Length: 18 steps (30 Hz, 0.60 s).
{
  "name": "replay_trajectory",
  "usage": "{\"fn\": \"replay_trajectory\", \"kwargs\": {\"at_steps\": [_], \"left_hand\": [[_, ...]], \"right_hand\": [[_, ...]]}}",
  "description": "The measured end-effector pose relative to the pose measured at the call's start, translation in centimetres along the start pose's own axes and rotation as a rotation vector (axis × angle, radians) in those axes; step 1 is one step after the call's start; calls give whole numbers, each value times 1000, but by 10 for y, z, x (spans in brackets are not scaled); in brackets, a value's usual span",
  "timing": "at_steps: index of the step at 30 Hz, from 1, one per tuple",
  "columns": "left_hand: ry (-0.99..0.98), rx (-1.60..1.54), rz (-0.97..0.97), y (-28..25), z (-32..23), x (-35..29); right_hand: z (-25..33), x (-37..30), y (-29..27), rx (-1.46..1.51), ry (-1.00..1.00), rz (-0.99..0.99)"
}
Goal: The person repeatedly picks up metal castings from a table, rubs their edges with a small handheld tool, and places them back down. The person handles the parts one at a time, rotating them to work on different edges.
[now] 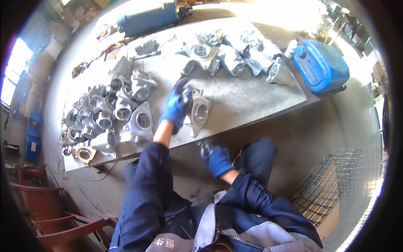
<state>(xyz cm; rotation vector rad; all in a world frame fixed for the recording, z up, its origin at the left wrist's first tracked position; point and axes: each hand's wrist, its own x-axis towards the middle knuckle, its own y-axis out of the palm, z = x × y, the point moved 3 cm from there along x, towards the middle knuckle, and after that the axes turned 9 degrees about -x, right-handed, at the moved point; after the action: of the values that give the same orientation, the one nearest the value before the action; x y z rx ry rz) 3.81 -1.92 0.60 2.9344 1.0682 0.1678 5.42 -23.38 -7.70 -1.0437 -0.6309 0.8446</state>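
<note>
My left hand (176, 106), in a blue knitted glove with a dark coated palm, is at the left side of a silvery metal casting (201, 112) near the table's front edge. Its fingers appear curled over the casting's body, though they are partly blurred. The casting has a flange with a round opening, turned toward the right. Below the table edge, over my lap, my right hand (217, 161) wears the same kind of glove. Its fingers are closed, and a dark, shiny patch shows at their tips; whether that is glove or a held object is unclear.
Several similar castings (105, 119) crowd the table's left end, and more castings (233, 59) line its far side. A blue jerrycan (321, 67) stands at the right end. Beyond the table lies a blue cylinder (147, 20). Wire mesh (327, 189) is at lower right, a red metal frame (71, 229) at lower left.
</note>
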Motion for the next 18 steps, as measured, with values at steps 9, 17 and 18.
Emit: {"fn": "replay_trajectory", "kwargs": {"at_steps": [9, 17, 18], "left_hand": [[-29, 327, -119, -1, 108, -106], [4, 118, -277, 10, -37, -100], [781, 707, -311, 18, -59, -90]], "right_hand": [[-2, 113, -2, 678, 2, 86], [46, 114, -106, 1057, 313, 603], [44, 119, -91, 1235, 232, 583]]}}
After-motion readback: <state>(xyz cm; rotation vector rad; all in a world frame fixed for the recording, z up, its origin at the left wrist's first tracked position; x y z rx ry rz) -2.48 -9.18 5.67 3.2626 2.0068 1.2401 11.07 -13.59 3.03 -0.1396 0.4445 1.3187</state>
